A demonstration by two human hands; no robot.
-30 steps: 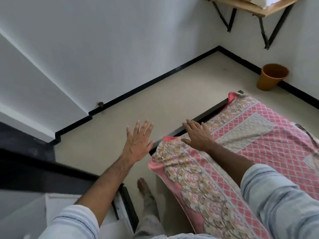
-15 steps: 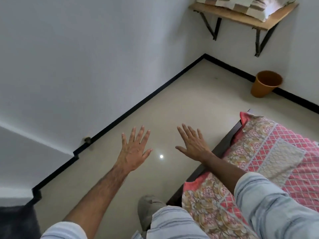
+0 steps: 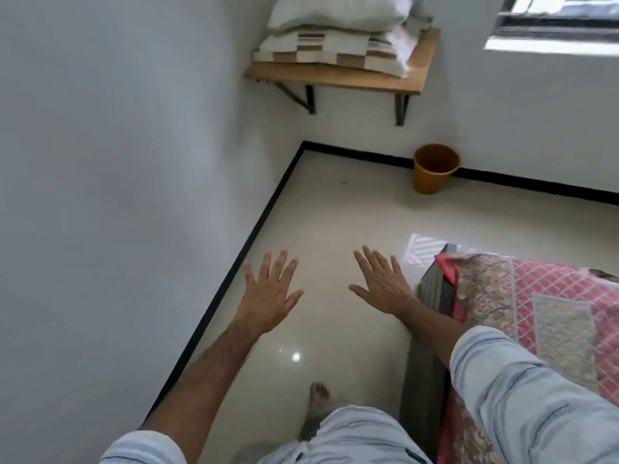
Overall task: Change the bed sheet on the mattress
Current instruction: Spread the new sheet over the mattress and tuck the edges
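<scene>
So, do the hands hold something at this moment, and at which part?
Nothing is held. The left hand and the right hand are both spread flat over the floor, apart from the bed sheet.

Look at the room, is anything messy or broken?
Nothing looks broken or spilled. The pillows sit stacked on the shelf rather than the bed, the bin stands upright by the wall, and the sheet lies on the mattress. The left hand and right hand are empty.

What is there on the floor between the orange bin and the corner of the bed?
In the head view, only bare shiny floor tile lies between the orange bin and the bed corner, with a patch of window light beside the bed.
</scene>
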